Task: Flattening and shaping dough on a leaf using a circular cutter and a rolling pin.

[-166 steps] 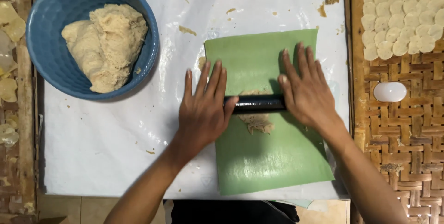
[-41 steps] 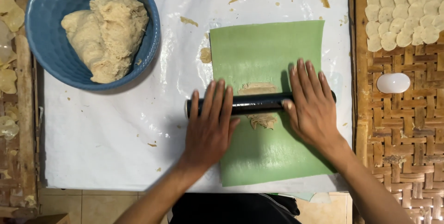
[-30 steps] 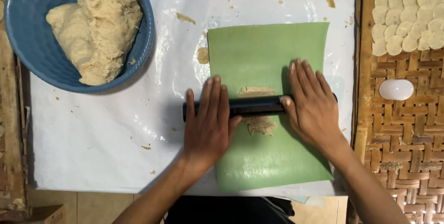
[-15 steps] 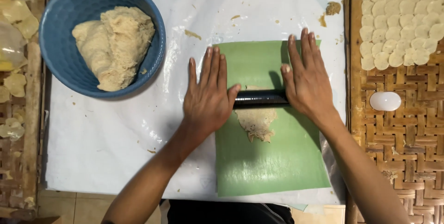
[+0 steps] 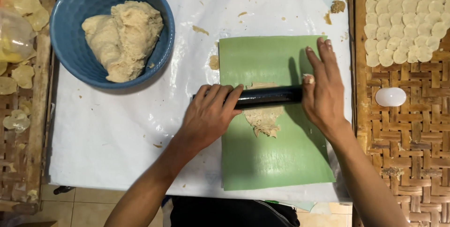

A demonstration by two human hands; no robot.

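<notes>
Here your work surface is a white plastic sheet [image 5: 117, 138] spread over the table, flecked with small crumbs of dough. To your right lies a woven bamboo tray [image 5: 412, 142], and in its far corner thin pale dough rounds [image 5: 403, 16] sit in overlapping rows; a small white oval object [image 5: 390, 96] rests on the weave just below them. At the far left of the sheet stands a blue bowl [image 5: 70, 35] holding a large lump of beige dough [image 5: 123, 37], well apart from your hands. Further left, on another woven surface, are loose yellowish chips and a clear bag [image 5: 14, 35].

In the middle of the sheet lies a green mat [image 5: 276, 161], and across it, running left to right, a black rolling pin [image 5: 267, 96]. Under the pin, partly showing on both sides of it, is a flattened piece of dough [image 5: 265, 118] pressed onto the mat.

Your left hand [image 5: 208, 114] lies over the pin's left end, fingers curled loosely across the top rather than wrapped around it. Your right hand [image 5: 323, 91] rests flat on the pin's right end, fingers stretched out and pointing away from you over the mat. Neither hand closes fully around the pin; both press on it from above.
</notes>
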